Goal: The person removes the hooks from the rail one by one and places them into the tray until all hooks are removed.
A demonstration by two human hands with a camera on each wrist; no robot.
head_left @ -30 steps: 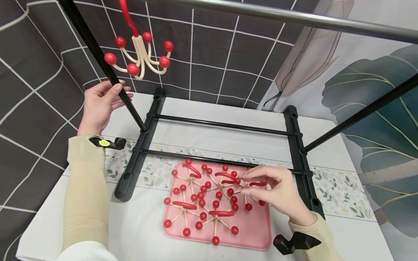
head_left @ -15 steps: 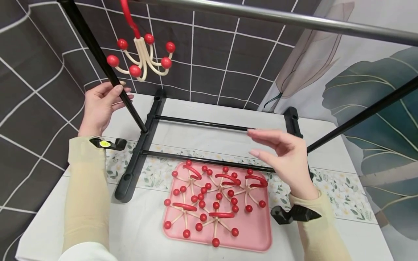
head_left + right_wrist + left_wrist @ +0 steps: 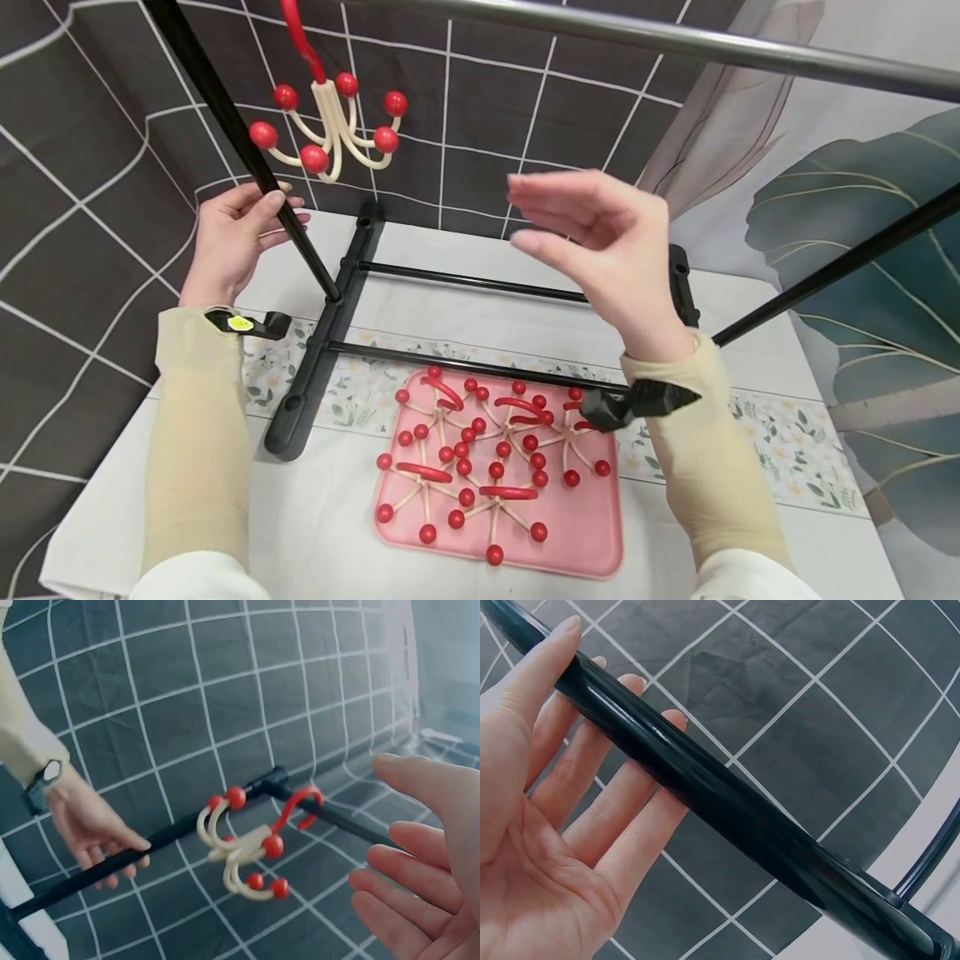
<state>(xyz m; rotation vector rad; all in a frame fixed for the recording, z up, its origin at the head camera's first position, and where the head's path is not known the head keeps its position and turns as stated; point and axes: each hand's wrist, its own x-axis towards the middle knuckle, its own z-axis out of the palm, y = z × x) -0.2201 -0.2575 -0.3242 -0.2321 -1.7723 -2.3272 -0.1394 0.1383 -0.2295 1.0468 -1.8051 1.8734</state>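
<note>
My left hand point(image 3: 234, 237) holds a slanting black pole point(image 3: 727, 801) of a rack, thumb on the near side and fingers behind it. My right hand point(image 3: 607, 250) is raised above the rack's base with nothing in it, fingers and thumb apart. From the rack's top rail point(image 3: 637, 35) hangs a hook hanger point(image 3: 330, 125) with a red hook and cream arms tipped with red balls. In the right wrist view the hanger's red hook point(image 3: 300, 804) loops over the rail. Several similar hangers point(image 3: 495, 493) lie in a pink tray point(image 3: 577, 533).
The rack's black left foot point(image 3: 300, 400) stands on a white tablecloth point(image 3: 315, 517) with a floral band. Two thin crossbars point(image 3: 472, 285) link its feet behind the tray. A dark grid-patterned cloth point(image 3: 495, 117) hangs behind, with a leaf-print curtain point(image 3: 862, 208) at the right.
My right hand has left the hangers at the tray's right side and risen up and leftward without holding any. The left hand stays on the pole.
</note>
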